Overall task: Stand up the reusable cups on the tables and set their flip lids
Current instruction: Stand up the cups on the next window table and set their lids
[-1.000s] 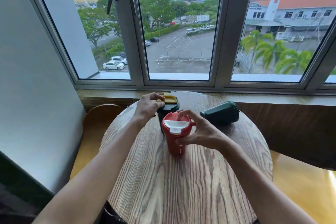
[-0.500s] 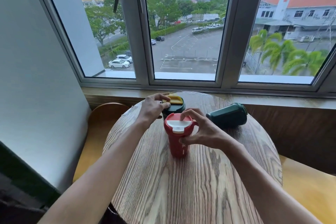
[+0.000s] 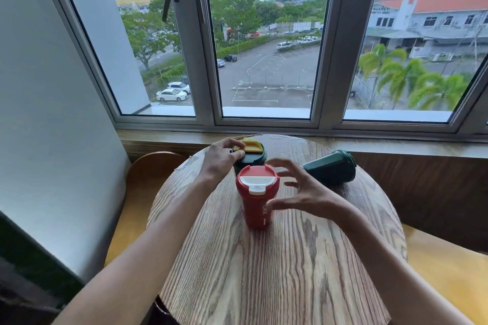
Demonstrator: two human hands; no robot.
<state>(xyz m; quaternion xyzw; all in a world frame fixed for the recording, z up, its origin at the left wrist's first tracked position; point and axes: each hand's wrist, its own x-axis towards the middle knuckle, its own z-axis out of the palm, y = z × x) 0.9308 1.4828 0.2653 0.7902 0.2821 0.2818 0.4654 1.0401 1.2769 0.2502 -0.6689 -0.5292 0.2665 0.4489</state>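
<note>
A red cup (image 3: pixel 255 208) with a white flip lid (image 3: pixel 257 181) stands upright in the middle of the round wooden table (image 3: pixel 277 272). My right hand (image 3: pixel 301 190) hovers just to its right, fingers spread, off the cup. Behind it stands a dark green cup (image 3: pixel 250 158) with a yellow flip lid (image 3: pixel 252 145); my left hand (image 3: pixel 220 159) rests on its lid and rim from the left. A second dark green cup (image 3: pixel 331 169) lies on its side at the right rear of the table.
A wooden sill (image 3: pixel 396 146) and a wide window (image 3: pixel 264 47) run behind the table. A wooden chair (image 3: pixel 150 169) stands to the left by the grey wall (image 3: pixel 47 140), and a yellow bench seat (image 3: pixel 449 272) lies to the right.
My right hand has let go of the red cup's lid and opened its fingers beside it. The left hand stays on the yellow-lidded cup. The view has shifted slightly.
</note>
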